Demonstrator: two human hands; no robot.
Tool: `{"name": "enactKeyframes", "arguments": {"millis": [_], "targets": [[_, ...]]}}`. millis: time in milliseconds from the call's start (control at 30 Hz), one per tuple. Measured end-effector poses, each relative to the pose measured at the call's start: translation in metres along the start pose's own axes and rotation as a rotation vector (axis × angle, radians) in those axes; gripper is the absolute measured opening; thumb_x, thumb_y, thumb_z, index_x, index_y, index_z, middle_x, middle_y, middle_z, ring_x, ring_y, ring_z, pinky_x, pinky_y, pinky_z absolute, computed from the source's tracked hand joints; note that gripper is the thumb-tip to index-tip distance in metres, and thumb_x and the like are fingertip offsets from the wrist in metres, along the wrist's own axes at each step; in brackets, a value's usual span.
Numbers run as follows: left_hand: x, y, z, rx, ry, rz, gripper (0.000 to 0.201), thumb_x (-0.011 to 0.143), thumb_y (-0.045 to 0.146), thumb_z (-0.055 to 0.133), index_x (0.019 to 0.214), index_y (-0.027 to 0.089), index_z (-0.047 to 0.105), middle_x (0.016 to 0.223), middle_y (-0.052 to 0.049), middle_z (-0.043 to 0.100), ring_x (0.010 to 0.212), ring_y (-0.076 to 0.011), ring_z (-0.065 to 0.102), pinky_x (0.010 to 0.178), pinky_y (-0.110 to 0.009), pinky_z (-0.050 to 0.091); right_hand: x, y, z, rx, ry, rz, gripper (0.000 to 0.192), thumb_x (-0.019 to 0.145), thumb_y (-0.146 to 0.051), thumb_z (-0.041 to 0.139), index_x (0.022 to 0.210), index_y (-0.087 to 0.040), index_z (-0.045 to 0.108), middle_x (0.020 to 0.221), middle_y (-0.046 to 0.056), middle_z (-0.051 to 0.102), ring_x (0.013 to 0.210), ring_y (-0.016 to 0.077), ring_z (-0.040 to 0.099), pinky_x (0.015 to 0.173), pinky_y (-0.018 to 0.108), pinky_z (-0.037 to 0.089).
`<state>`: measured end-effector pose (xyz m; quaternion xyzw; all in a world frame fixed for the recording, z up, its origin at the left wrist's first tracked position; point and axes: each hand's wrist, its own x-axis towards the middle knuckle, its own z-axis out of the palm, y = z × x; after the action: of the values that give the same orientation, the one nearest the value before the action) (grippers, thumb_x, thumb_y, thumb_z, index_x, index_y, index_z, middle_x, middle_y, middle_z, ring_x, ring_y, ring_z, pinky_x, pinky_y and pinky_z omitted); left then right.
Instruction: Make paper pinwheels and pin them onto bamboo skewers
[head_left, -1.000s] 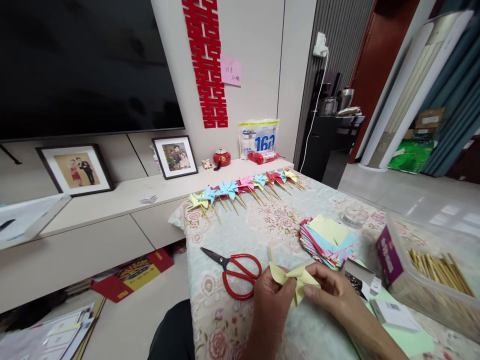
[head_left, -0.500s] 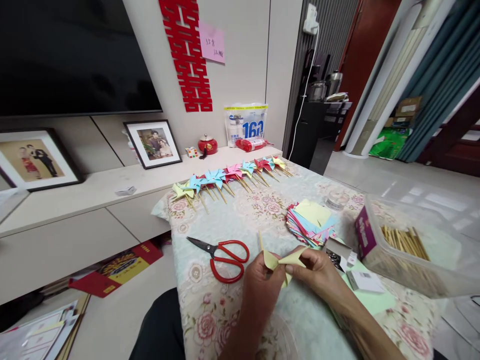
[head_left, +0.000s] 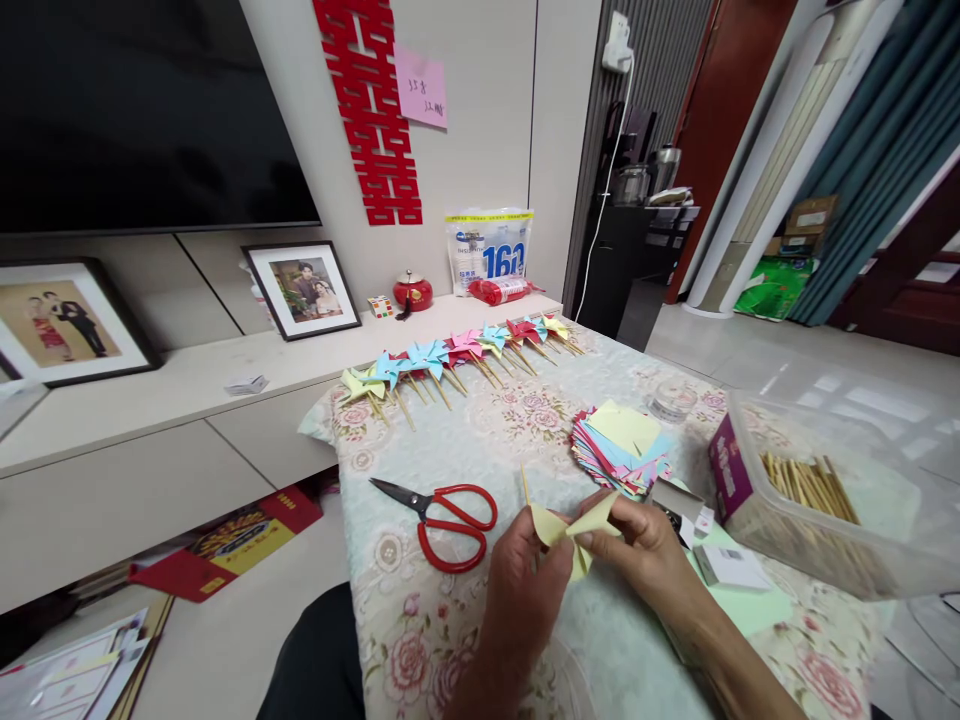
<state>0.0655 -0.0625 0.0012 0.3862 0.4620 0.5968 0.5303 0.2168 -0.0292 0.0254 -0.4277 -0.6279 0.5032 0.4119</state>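
Both hands meet low in the middle of the table (head_left: 465, 440), over its flowered cloth, and pinch one yellow paper pinwheel (head_left: 571, 528) between them. The left hand (head_left: 525, 590) closes its grip on the near-left part of the paper; the right hand (head_left: 645, 550) closes on the right blade, thumb and forefinger at the fold. The pinwheel sits between the two grips, touching both, so neither hand is nearer. Its thin stick pokes up and slightly to the left from the left hand, and the paper's long axis runs left to right. The paper is pale yellow, creased into pointed blades, one drooping toward the near side.

Red scissors (head_left: 442, 515) lie just to the left, a stack of coloured paper squares (head_left: 619, 450) just beyond, finished pinwheels (head_left: 450, 360) in a row at the far edge.
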Motion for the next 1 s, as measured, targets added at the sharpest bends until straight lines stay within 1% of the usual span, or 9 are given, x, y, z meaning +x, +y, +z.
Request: {"name": "enactKeyframes", "arguments": {"millis": [100,233,433,533,667,767,867,933,1000], "targets": [[-0.002,0.010,-0.001,-0.140,-0.040,-0.013,0.031,0.080,0.046,0.065,0.085,0.016,0.069,0.069,-0.004,0.066,0.061,-0.0170,0.056,0.059,-0.027,0.044,0.000,-0.001,-0.004,0.255,-0.056,0.085,0.018,0.074,-0.034,0.080,0.085,-0.020,0.075,0.083,0.002,0.069,0.078,0.0196,0.060,0.073,0.030,0.046],[-0.001,0.017,-0.006,-0.248,0.064,0.042,0.035,0.084,0.049,0.059,0.086,0.016,0.071,0.081,-0.011,0.072,0.079,-0.0244,0.066,0.078,-0.034,0.049,-0.001,-0.004,-0.006,0.476,-0.199,0.256,0.034,0.066,-0.033,0.084,0.095,-0.019,0.077,0.086,0.006,0.074,0.081,0.0218,0.064,0.077,0.033,0.048],[-0.001,0.019,-0.011,-0.449,0.053,0.022,0.035,0.087,0.048,0.055,0.082,0.017,0.070,0.081,-0.012,0.076,0.088,-0.0266,0.070,0.091,-0.040,0.049,-0.005,-0.002,0.001,0.398,-0.440,0.336,0.037,0.063,-0.032,0.085,0.097,-0.019,0.078,0.096,0.005,0.075,0.087,0.0225,0.066,0.083,0.032,0.047],[-0.004,0.023,-0.006,-0.474,0.002,0.035,0.034,0.088,0.044,0.052,0.076,0.017,0.069,0.074,-0.010,0.075,0.086,-0.0257,0.071,0.103,-0.045,0.043,-0.006,0.000,0.005,0.350,-0.548,0.318,0.027,0.065,-0.032,0.084,0.085,-0.017,0.077,0.083,0.000,0.070,0.079,0.0174,0.060,0.075,0.026,0.044],[-0.006,0.028,-0.002,-0.456,-0.063,0.071,0.036,0.088,0.042,0.052,0.072,0.016,0.070,0.071,-0.010,0.074,0.077,-0.0224,0.071,0.112,-0.044,0.035,-0.007,0.003,0.007,0.294,-0.589,0.324,0.022,0.067,-0.033,0.083,0.076,-0.015,0.074,0.070,-0.003,0.060,0.066,0.0122,0.051,0.064,0.022,0.037],[-0.001,0.027,-0.007,-0.552,-0.029,0.032,0.033,0.086,0.040,0.056,0.070,0.015,0.071,0.070,-0.008,0.073,0.078,-0.0212,0.070,0.106,-0.041,0.042,-0.008,0.004,0.006,0.297,-0.564,0.323,0.024,0.067,-0.033,0.083,0.076,-0.015,0.072,0.072,-0.002,0.060,0.066,0.0118,0.050,0.063,0.022,0.036],[0.010,0.021,-0.016,-0.725,0.188,-0.027,0.024,0.081,0.035,0.065,0.066,0.016,0.069,0.067,-0.004,0.070,0.070,-0.0168,0.067,0.084,-0.034,0.054,-0.008,0.005,0.005,0.289,-0.541,0.337,0.027,0.066,-0.035,0.083,0.077,-0.014,0.071,0.070,-0.002,0.060,0.064,0.0110,0.048,0.060,0.021,0.034],[0.016,0.018,-0.021,-0.788,0.301,-0.091,0.014,0.076,0.029,0.071,0.074,0.015,0.071,0.075,-0.004,0.071,0.070,-0.0148,0.067,0.074,-0.029,0.055,-0.008,0.004,0.005,0.256,-0.560,0.350,0.028,0.065,-0.035,0.084,0.076,-0.014,0.070,0.068,-0.002,0.059,0.063,0.0103,0.047,0.057,0.020,0.033],[0.019,0.016,-0.021,-0.783,0.283,-0.149,0.019,0.074,0.028,0.075,0.088,0.014,0.074,0.089,-0.008,0.074,0.077,-0.0170,0.069,0.073,-0.029,0.056,-0.008,0.003,0.006,0.220,-0.591,0.370,0.030,0.063,-0.036,0.085,0.075,-0.013,0.070,0.068,-0.002,0.060,0.062,0.0102,0.048,0.057,0.020,0.034]]}}
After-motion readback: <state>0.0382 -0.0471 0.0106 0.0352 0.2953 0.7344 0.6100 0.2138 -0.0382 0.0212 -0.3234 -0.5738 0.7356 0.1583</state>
